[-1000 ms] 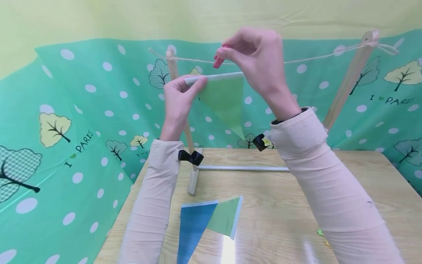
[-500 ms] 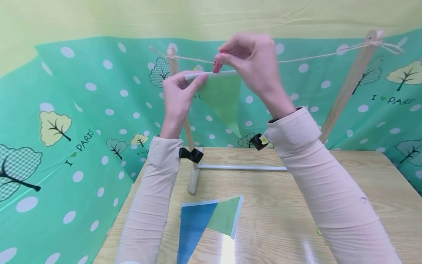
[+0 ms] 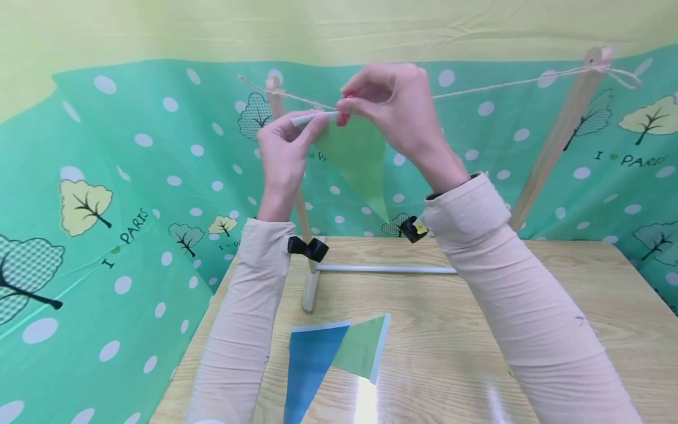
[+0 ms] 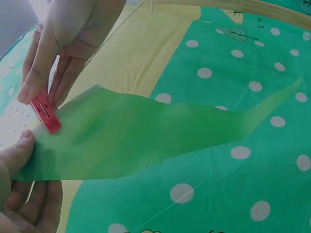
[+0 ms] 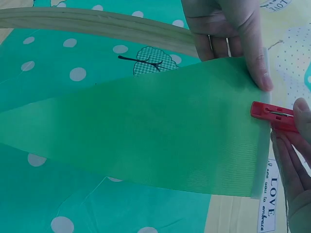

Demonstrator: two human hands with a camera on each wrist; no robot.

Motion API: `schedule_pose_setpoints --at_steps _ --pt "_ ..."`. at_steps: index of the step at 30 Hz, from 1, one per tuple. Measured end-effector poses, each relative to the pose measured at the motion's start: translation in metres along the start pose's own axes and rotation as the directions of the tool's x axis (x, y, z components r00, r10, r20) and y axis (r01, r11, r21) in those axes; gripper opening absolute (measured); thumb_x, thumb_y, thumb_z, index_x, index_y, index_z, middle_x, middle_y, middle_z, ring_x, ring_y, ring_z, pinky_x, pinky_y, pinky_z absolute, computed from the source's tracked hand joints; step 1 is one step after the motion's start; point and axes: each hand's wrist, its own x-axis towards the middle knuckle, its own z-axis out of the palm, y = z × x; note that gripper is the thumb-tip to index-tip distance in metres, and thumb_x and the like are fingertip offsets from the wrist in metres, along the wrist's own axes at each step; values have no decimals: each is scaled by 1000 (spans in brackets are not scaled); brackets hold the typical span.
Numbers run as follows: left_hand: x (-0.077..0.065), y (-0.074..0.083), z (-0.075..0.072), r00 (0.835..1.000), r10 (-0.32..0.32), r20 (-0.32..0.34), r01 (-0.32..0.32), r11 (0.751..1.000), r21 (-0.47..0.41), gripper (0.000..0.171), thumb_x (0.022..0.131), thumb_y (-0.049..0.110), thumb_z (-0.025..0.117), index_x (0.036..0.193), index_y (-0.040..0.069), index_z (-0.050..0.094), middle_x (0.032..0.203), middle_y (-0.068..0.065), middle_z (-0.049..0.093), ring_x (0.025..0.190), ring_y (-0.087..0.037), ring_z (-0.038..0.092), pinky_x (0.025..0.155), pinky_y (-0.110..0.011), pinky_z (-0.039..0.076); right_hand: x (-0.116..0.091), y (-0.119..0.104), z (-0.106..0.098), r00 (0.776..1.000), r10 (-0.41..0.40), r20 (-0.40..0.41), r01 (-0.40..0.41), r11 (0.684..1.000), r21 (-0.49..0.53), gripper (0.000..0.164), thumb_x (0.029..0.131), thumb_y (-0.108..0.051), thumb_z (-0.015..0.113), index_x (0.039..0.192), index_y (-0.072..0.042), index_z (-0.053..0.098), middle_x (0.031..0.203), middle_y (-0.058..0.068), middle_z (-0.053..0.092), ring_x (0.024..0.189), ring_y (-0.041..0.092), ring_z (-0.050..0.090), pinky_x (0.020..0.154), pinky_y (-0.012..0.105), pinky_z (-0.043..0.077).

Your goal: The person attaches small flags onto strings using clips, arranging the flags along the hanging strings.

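Reading my head view as a clock dial, the green flag [image 3: 357, 156] is at 12 o'clock, its tip hanging toward 5. My left grip [image 3: 281, 147], near 11, pinches the flag's white band at a corner. My right grip [image 3: 402, 112], at 1, pinches a red clip [image 3: 343, 119] between thumb and fingers; the clip's free end lies over the white band, just beside my left thumb. I cannot tell whether it bites the string [image 3: 487, 87], which my right grip partly hides. The string stretches between 2 wooden posts [image 3: 556, 138], at 11 and 2. A white bar [image 3: 386, 269] runs from the foot of the 11 o'clock post toward 4. At 6, a blue flag [image 3: 312, 371] and a 2nd green flag [image 3: 360, 353] lie touching on the worktop [image 3: 434, 353]. Dotted cloth [image 3: 159, 147] hangs behind.
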Motion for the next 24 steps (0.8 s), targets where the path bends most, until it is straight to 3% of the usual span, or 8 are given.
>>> schedule_pose_setpoints --at_steps 8,19,24 --pt "-1 0 -2 1000 -12 17 12 1000 -6 23 85 16 79 102 0 76 92 -2 76 89 -17 70 86 -28 54 -1 -3 -1 999 16 46 -10 991 -134 17 86 -17 75 100 -7 76 92 4 77 83 6 71 86 21 55" --pt "0 0 -4 1000 -16 13 16 999 -40 15 85 15 79 97 4 78 89 0 76 88 -17 69 86 -28 52 0 -2 1 993 72 93 -53 979 -197 26 92 -23 70 113 -8 70 102 1 73 98 5 69 94 19 51" --pt "0 0 -4 1000 -24 13 25 999 -34 15 86 16 79 97 5 78 89 0 76 87 -17 68 87 -28 52 0 0 0 992 96 78 -77 972 -221 43 91 -26 71 132 -11 64 112 1 71 103 6 68 94 18 50"
